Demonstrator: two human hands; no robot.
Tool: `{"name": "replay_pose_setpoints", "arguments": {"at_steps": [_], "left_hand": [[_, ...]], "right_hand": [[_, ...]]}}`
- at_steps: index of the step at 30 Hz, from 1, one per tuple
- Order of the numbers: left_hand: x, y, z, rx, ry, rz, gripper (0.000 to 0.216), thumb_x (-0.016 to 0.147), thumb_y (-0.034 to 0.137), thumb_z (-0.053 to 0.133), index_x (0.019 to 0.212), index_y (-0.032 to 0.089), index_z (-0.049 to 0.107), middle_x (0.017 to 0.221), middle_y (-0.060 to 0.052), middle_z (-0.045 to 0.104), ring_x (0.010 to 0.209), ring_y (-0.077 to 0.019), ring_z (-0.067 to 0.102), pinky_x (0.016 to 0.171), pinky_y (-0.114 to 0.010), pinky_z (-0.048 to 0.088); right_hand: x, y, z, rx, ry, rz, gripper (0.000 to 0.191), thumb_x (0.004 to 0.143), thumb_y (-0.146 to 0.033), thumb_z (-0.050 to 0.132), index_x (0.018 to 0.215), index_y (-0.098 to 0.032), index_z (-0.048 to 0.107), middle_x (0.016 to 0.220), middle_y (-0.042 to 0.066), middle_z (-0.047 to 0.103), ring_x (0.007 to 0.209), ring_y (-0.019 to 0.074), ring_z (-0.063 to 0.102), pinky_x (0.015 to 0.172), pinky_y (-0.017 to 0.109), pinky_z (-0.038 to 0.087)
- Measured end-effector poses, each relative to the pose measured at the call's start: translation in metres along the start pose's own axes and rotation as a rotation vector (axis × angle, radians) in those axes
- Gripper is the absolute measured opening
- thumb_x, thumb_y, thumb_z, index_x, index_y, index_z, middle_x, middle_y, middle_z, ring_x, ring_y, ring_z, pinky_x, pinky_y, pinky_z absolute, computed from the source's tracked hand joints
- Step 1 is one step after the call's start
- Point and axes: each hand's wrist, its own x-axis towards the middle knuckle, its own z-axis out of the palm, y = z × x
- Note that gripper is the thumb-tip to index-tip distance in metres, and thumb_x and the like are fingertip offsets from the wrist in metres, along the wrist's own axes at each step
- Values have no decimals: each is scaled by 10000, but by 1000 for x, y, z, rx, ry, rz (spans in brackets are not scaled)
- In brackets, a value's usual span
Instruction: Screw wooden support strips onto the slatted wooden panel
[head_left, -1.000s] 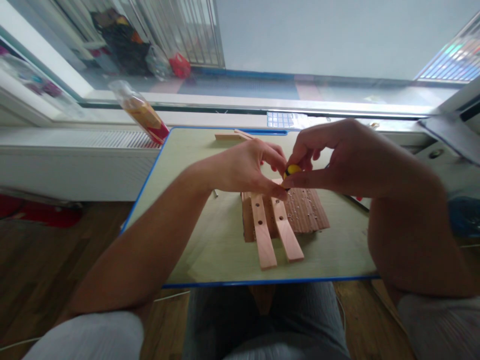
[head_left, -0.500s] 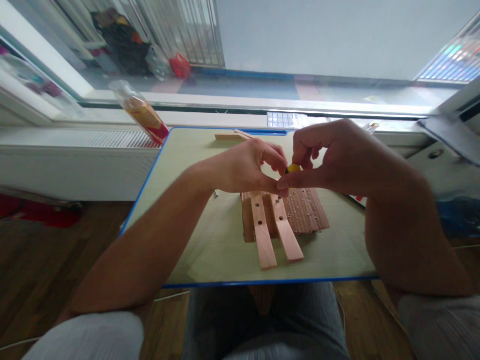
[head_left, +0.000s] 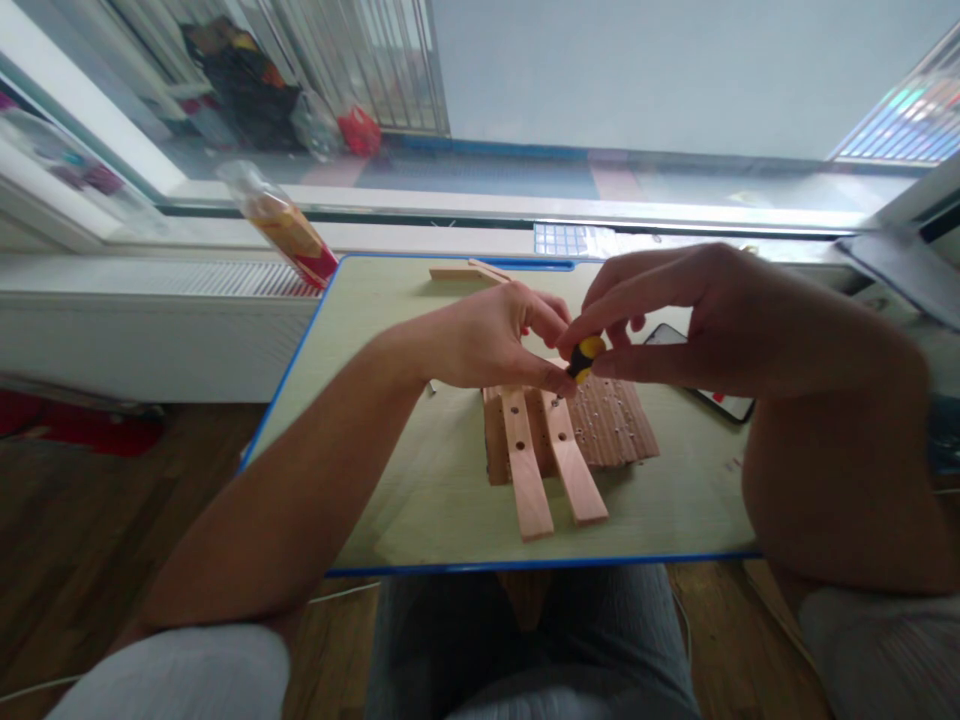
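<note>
A stubby screwdriver (head_left: 586, 356) with a yellow-and-black handle stands tilted over the wooden pieces; its tip is hidden. My right hand (head_left: 675, 310) has its thumb and fingers around the handle's top. My left hand (head_left: 517, 335) is closed at the handle's lower black part, thumb in front. Below lie two flat wooden pieces, a left one (head_left: 531, 490) and a right one (head_left: 576, 475), side by side, with dark holes along them. Their far ends rest on a corrugated cardboard piece (head_left: 619, 425) dotted with small holes and are partly covered by my left hand.
The pale table (head_left: 420, 500) has a blue edge. More wooden strips (head_left: 456, 274) lie at its far side. A phone (head_left: 724, 402) lies partly behind my right hand. A small metal piece (head_left: 432, 388) is left of the cardboard. A bottle (head_left: 289, 230) leans by the window.
My right hand has shifted slightly right and its fingers have turned around the handle, showing more of the screwdriver and uncovering the phone. My left hand and the wooden pieces stay nearly in place.
</note>
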Motion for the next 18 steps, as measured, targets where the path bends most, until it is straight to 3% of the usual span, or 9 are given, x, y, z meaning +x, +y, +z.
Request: {"name": "replay_pose_setpoints", "arguments": {"at_steps": [10, 18], "left_hand": [[-1, 5, -3, 93, 13, -49, 190, 850, 362, 894, 1017, 272, 912, 1141, -59, 826, 1046, -246, 735, 985, -397, 541], [-1, 1, -5, 135, 65, -9, 192, 823, 342, 932, 1001, 273, 908, 1095, -48, 828, 1038, -235, 721, 1057, -405, 514]], "right_hand": [[5, 0, 2, -57, 19, 24, 230, 964, -394, 840, 1037, -176, 854, 970, 66, 827, 810, 177, 715, 707, 326, 517], [8, 0, 6, -105, 70, 91, 248, 911, -440, 863, 872, -200, 814, 815, 15, 768, 697, 139, 621, 639, 316, 436]]}}
